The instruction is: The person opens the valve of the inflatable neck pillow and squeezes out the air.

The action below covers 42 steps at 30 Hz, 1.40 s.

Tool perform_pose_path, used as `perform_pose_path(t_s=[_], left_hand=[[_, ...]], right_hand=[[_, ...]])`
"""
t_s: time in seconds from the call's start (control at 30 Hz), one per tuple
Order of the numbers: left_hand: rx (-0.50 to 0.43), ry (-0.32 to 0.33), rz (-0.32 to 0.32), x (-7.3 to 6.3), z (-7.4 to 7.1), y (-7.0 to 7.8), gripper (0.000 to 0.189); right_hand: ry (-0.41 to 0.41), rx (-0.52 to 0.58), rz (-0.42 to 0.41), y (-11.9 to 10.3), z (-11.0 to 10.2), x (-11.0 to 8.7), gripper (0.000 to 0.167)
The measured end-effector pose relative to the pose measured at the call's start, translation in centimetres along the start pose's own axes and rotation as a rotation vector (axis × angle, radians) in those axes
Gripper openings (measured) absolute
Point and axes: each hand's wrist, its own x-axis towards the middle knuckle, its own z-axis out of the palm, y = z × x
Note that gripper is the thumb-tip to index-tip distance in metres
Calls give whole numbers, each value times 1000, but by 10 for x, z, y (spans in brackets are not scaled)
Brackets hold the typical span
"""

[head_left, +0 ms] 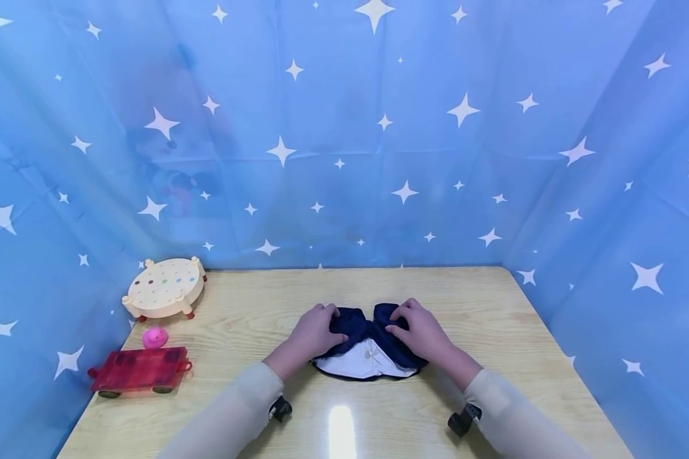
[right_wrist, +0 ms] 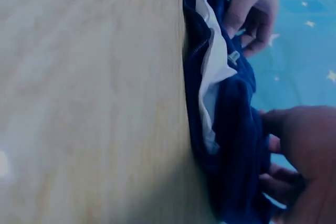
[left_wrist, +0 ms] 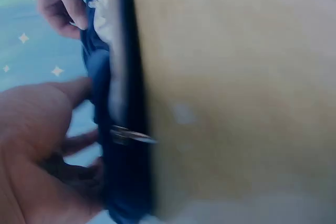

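A small navy garment [head_left: 351,326] with a white inner part [head_left: 360,360] lies on the table, folded over so that a white strip shows along its near side. My left hand [head_left: 314,331] holds the cloth at its left part, thumb and fingers bent over the fold. On the right part, my right hand [head_left: 423,331] pinches the navy fabric between thumb and fingers. In the left wrist view, a thin metallic piece [left_wrist: 134,135] shows on the navy edge. The right wrist view shows a small shiny fastener [right_wrist: 233,56] beside the white fabric [right_wrist: 214,69].
At the far left of the wooden table [head_left: 252,293] stands a cream round toy stool [head_left: 163,287] with dotted holes. Nearer sit a pink toy [head_left: 155,337] and a translucent red wheeled tray [head_left: 140,370]. A blue star-patterned curtain [head_left: 344,178] encloses the back and sides.
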Motion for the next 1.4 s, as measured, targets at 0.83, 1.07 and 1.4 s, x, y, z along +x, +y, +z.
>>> perform_pose_path(t_s=[0.83,1.07,1.4], left_hand=[[-394,89,-247,13,-72,-112,42],[-276,268,-272,11,-69,-101,20],[213,259,-80,21,-23,-7,47]], right_hand=[[102,131,252,91,-56,13,10],[209,-5,171,86,-48,14,16],[186,-261,94,10,-6,16,36]])
